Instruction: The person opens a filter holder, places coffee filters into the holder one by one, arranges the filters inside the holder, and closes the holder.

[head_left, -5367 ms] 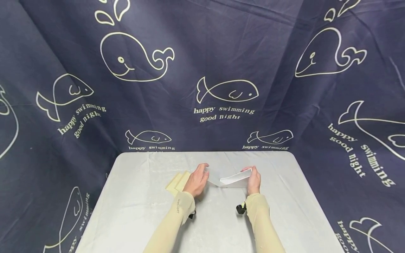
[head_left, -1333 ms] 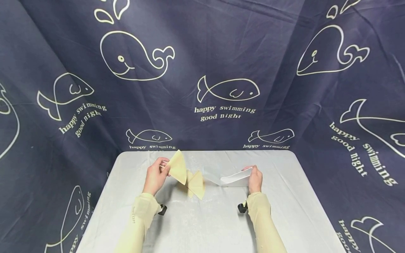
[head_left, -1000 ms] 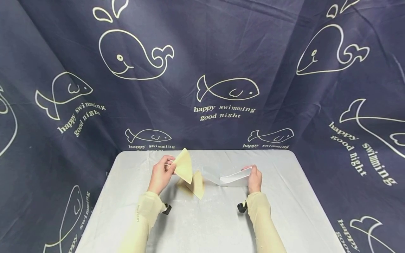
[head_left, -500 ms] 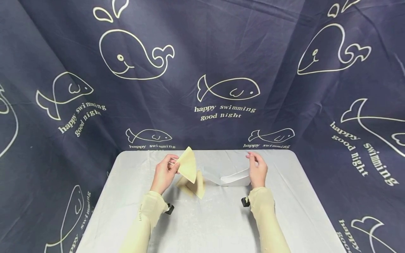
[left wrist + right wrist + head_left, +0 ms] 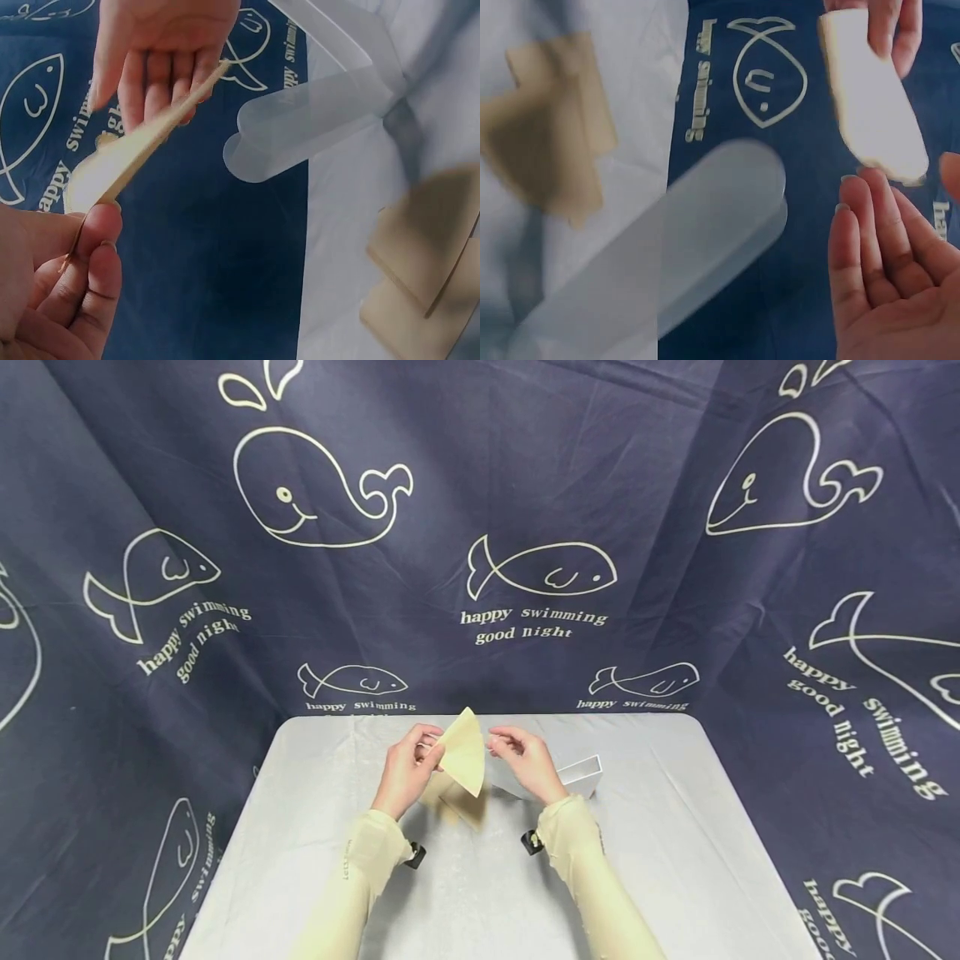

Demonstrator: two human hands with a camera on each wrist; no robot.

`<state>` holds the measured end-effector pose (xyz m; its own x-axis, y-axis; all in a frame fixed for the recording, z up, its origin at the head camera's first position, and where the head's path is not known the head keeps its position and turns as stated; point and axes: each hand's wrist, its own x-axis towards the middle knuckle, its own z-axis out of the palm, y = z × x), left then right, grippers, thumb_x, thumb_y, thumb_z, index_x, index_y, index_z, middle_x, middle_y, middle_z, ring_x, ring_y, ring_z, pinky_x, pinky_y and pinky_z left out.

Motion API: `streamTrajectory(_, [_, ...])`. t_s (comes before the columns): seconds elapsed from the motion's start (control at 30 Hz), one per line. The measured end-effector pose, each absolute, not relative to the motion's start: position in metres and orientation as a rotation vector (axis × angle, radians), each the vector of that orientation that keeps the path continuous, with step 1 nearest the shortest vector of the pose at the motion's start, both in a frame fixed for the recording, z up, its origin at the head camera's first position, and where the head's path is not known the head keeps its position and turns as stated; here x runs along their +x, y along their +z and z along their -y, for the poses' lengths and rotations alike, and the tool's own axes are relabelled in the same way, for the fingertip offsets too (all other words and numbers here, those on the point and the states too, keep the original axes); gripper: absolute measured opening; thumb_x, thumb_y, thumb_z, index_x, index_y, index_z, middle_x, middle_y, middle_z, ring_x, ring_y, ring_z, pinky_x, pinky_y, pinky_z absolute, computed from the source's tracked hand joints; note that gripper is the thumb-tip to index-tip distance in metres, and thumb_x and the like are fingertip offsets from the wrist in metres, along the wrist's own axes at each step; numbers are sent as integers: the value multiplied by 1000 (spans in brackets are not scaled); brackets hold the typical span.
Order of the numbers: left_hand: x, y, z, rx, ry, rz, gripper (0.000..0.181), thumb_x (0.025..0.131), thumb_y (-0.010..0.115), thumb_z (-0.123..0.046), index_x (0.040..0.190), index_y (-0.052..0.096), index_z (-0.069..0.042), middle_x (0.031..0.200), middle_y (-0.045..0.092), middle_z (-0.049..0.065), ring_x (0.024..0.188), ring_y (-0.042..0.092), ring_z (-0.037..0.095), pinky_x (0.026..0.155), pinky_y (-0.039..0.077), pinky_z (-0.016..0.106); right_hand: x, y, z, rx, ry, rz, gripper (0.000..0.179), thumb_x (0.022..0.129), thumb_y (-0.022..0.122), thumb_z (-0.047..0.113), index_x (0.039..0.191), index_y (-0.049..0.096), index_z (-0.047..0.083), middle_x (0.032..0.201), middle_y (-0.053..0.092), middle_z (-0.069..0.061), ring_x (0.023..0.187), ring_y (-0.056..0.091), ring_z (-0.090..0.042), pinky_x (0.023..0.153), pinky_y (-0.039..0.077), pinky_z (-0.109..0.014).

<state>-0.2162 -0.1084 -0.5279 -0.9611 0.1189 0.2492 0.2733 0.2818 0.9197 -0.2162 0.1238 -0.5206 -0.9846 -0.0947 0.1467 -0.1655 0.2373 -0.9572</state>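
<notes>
My left hand (image 5: 407, 768) pinches a fan-shaped tan stack of coffee filter papers (image 5: 462, 753) between thumb and fingers, held up over the table. In the left wrist view the filter papers (image 5: 124, 161) are seen nearly edge-on. My right hand (image 5: 528, 764) is just to their right, its fingers extended. In the right wrist view those fingertips (image 5: 874, 174) lie close to the papers' lower edge; whether they touch is unclear. More tan filter papers (image 5: 467, 810) lie overlapping on the table below. A translucent plastic holder (image 5: 583, 777) stands behind my right forearm, partly hidden by that hand.
A white cloth covers the table (image 5: 487, 893). Dark blue curtains (image 5: 420, 610) printed with fish and whales hang behind and on both sides. A small black wrist camera (image 5: 415, 856) sits on the left cuff, another camera (image 5: 532, 842) on the right.
The left hand has taken up filter papers and carried them rightward. The right hand has let go of the plastic holder and moved left beside them. The holder stays on the table.
</notes>
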Motion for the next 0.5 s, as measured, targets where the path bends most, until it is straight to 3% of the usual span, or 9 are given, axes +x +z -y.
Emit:
streamTrajectory(0.07, [-216, -527, 106, -380, -1772, 2404, 19, 98, 69, -4, 116, 67, -9, 95, 73, 11, 71, 70, 17, 65, 61, 31, -210, -508, -116, 267, 1887, 2452, 26, 98, 68, 4, 120, 69, -10, 102, 74, -27, 88, 73, -33, 76, 56, -20])
streamTrajectory(0.17, [-215, -526, 104, -372, -1778, 2408, 18, 98, 70, -5, 116, 67, -9, 96, 73, 11, 71, 70, 15, 64, 61, 31, -208, -503, -110, 237, 1929, 2437, 24, 95, 71, 2, 115, 69, -12, 96, 72, -24, 78, 68, -21, 70, 54, -21])
streamTrajectory(0.27, [-214, -526, 103, -345, -1781, 2420, 19, 98, 70, -5, 116, 67, -8, 96, 73, 11, 71, 70, 17, 63, 60, 27, -215, -519, -109, 176, 2035, 2389, 24, 94, 73, 3, 111, 67, -12, 86, 69, -13, 71, 61, -9, 67, 55, -23])
streamTrajectory(0.4, [-213, -526, 102, -335, -1777, 2434, 20, 97, 70, -5, 117, 67, -8, 96, 74, 12, 71, 70, 20, 63, 59, 25, -223, -537, -110, 134, 2140, 2362, 19, 93, 74, 6, 104, 68, -9, 79, 66, 2, 67, 59, -5, 65, 53, -21])
streamTrajectory(0.5, [-212, -527, 103, -363, -1789, 2430, 21, 98, 70, -7, 119, 66, -7, 96, 74, 12, 70, 71, 18, 63, 59, 25, -223, -538, -110, 132, 2113, 2376, 14, 93, 74, 5, 98, 71, -7, 78, 65, 3, 67, 59, -5, 64, 50, -19])
